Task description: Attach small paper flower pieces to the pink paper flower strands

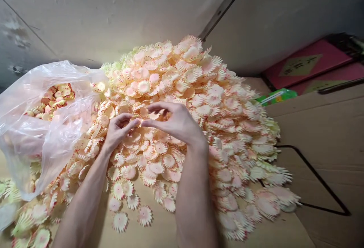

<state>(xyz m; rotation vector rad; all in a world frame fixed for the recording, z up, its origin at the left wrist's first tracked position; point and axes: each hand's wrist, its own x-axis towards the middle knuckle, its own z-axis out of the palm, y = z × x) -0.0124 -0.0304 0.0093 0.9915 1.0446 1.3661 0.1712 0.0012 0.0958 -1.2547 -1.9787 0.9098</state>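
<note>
A big heap of pale flower-shaped pieces (pixel 204 100) with fringed, pink-tipped edges lies under and around both hands. Over the heap's left middle, my left hand (pixel 118 129) has its fingers curled in toward the thumb. Whatever is at its fingertips is too small to make out. My right hand (pixel 180 123) comes in from the right, its thumb stretched toward the left thumb tip and its fingers bent above with a gap between. I see nothing clearly held in it. The two thumb tips nearly meet.
A translucent plastic bag (pixel 65 126) at the left contains redder fringed pieces (pixel 59 98). Loose pieces lie on the tan tabletop (pixel 136 234). At the right stand a cardboard box (pixel 321 138), a bent black metal bar (pixel 318 172), red boxes (pixel 315 64) and a green packet (pixel 280 96). A pale wall (pixel 113 16) rises behind.
</note>
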